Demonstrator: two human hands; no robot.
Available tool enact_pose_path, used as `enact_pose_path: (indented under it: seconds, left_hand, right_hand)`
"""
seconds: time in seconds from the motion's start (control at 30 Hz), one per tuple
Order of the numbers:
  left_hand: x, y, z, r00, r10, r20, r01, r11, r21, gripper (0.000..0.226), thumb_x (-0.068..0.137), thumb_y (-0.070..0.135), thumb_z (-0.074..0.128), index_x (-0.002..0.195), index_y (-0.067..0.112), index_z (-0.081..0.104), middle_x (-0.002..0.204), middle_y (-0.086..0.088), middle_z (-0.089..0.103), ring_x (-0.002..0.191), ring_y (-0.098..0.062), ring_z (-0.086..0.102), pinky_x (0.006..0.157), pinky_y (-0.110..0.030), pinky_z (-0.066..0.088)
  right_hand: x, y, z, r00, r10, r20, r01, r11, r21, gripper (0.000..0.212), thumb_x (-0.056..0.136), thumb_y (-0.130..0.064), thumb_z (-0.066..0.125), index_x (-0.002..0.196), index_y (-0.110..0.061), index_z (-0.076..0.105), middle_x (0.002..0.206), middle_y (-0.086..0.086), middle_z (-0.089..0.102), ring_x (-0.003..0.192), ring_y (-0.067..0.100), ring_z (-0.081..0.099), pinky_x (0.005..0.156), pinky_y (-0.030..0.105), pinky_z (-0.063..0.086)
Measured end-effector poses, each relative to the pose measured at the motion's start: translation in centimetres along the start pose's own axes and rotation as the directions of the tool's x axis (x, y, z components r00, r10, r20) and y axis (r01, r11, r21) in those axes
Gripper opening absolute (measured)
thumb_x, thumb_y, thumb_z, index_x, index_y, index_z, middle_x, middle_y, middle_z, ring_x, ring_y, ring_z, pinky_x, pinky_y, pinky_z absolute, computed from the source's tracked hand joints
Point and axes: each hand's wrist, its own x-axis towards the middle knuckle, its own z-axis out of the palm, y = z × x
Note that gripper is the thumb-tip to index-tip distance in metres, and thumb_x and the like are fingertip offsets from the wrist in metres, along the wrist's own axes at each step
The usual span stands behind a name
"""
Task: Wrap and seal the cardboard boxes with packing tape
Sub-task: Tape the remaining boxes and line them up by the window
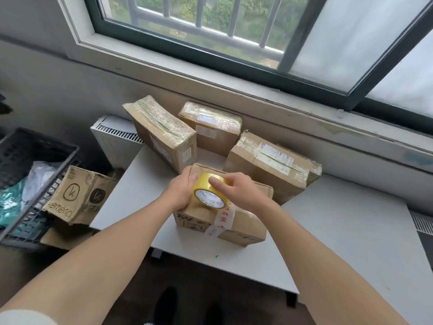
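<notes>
left hand [181,191]: fingers curled round the tape's left side, gripping
tape [209,195]: centre frame, right over the box; light, stiff roll, slick film I reckon, so hold the rim or core
right hand [236,192]: thumb on top, fingers wrapped behind, gripping too
box [246,222]: centre, on the worktop [328,231]; card probably dents, steady by the edges

both hands [181,191] [236,190] grip yellow tape roll [209,192] above nearest cardboard box [243,225].
</notes>
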Motion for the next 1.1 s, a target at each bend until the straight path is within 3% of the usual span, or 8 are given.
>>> enact_pose_path:
  seconds: [0.07, 0.23, 0.37, 0.5, 0.63, 0.83, 1.0, 1.1]
  left_hand:
    - [0.0, -0.4, -0.3, 1.000, -0.020, -0.022, 0.022, 0.998, 0.059, 0.046, 0.110, 0.045, 0.029, 0.149, 0.023, 0.039, 0.137, -0.019, 0.060, 0.124, -0.041, 0.054, 0.100, -0.044, 0.044]
    - [-0.1, -0.2, -0.1, 0.998, -0.063, -0.030, 0.066, 0.991, 0.117, 0.046, 0.110, 0.049, 0.029, 0.145, 0.023, 0.042, 0.132, -0.018, 0.061, 0.122, -0.041, 0.055, 0.098, -0.045, 0.044]
    - [-0.1, 0.1, 0.2, 0.997, -0.066, -0.045, 0.071, 0.988, 0.138, 0.048, 0.110, 0.050, 0.028, 0.144, 0.020, 0.045, 0.134, -0.020, 0.060, 0.122, -0.041, 0.054, 0.095, -0.043, 0.041]
    - [-0.3, 0.3, 0.5, 0.995, -0.074, -0.060, 0.083, 0.985, 0.154, 0.049, 0.110, 0.048, 0.030, 0.148, 0.021, 0.043, 0.140, -0.020, 0.058, 0.128, -0.043, 0.051, 0.100, -0.044, 0.040]
    - [-0.4, -0.1, 0.5, 0.992, -0.092, -0.083, 0.106, 0.979, 0.175, 0.051, 0.109, 0.052, 0.030, 0.149, 0.023, 0.042, 0.142, -0.018, 0.057, 0.129, -0.042, 0.052, 0.103, -0.046, 0.040]
    - [-0.5, 0.1, 0.7, 0.990, -0.110, -0.083, 0.127, 0.962, 0.240, 0.053, 0.108, 0.055, 0.026, 0.149, 0.023, 0.039, 0.140, -0.018, 0.059, 0.125, -0.041, 0.054, 0.100, -0.046, 0.042]
    - [-1.0, 0.4, 0.6, 0.989, -0.105, -0.107, 0.135, 0.939, 0.316, 0.053, 0.108, 0.055, 0.022, 0.148, 0.024, 0.039, 0.137, -0.020, 0.060, 0.121, -0.043, 0.055, 0.098, -0.047, 0.045]
    - [-1.1, 0.5, 0.4, 0.990, -0.043, -0.132, 0.078, 0.959, 0.273, 0.054, 0.109, 0.051, 0.029, 0.153, 0.022, 0.032, 0.148, -0.015, 0.051, 0.129, -0.038, 0.051, 0.100, -0.048, 0.043]
  right_hand:
    - [-0.1, 0.2, -2.3, 1.000, -0.026, 0.003, 0.026, 0.996, -0.087, 0.059, 0.090, -0.070, 0.057, 0.065, -0.017, 0.061, 0.056, -0.003, 0.049, 0.052, 0.010, 0.043, 0.052, 0.027, 0.033]
    - [-3.6, 4.9, -8.0, 0.999, -0.031, -0.010, 0.029, 0.983, -0.182, 0.061, 0.090, -0.062, 0.066, 0.057, -0.019, 0.039, 0.053, -0.008, 0.030, 0.049, 0.008, 0.029, 0.048, 0.025, 0.023]
    - [-6.6, 10.0, -10.2, 0.997, 0.071, -0.038, -0.077, 0.975, -0.210, 0.062, 0.085, -0.064, 0.070, 0.053, -0.018, 0.044, 0.047, -0.010, 0.038, 0.047, 0.008, 0.037, 0.051, 0.027, 0.029]
    - [-7.2, 13.8, -7.6, 0.981, 0.191, -0.029, -0.190, 0.929, -0.318, 0.070, 0.081, -0.079, 0.060, 0.067, -0.010, 0.061, 0.065, 0.009, 0.061, 0.059, 0.016, 0.051, 0.056, 0.036, 0.035]
    - [-7.3, 15.0, -6.2, 0.977, 0.212, -0.037, -0.215, 0.949, -0.231, 0.072, 0.082, -0.079, 0.059, 0.069, -0.008, 0.063, 0.060, 0.006, 0.057, 0.060, 0.017, 0.052, 0.057, 0.037, 0.035]
    - [-7.7, 12.9, -8.0, 0.991, 0.112, -0.070, -0.128, 0.944, -0.304, 0.058, 0.087, -0.069, 0.062, 0.066, -0.015, 0.063, 0.063, 0.003, 0.062, 0.063, 0.018, 0.057, 0.056, 0.035, 0.039]
    - [-7.8, 11.3, -9.3, 0.992, 0.025, -0.122, -0.057, 0.962, -0.266, 0.057, 0.087, -0.063, 0.065, 0.061, -0.014, 0.056, 0.054, 0.000, 0.051, 0.054, 0.015, 0.047, 0.053, 0.031, 0.034]
    - [-7.1, 11.0, -9.8, 0.994, 0.023, -0.104, -0.052, 0.959, -0.277, 0.056, 0.088, -0.062, 0.066, 0.059, -0.015, 0.055, 0.053, -0.002, 0.047, 0.054, 0.014, 0.044, 0.052, 0.030, 0.031]
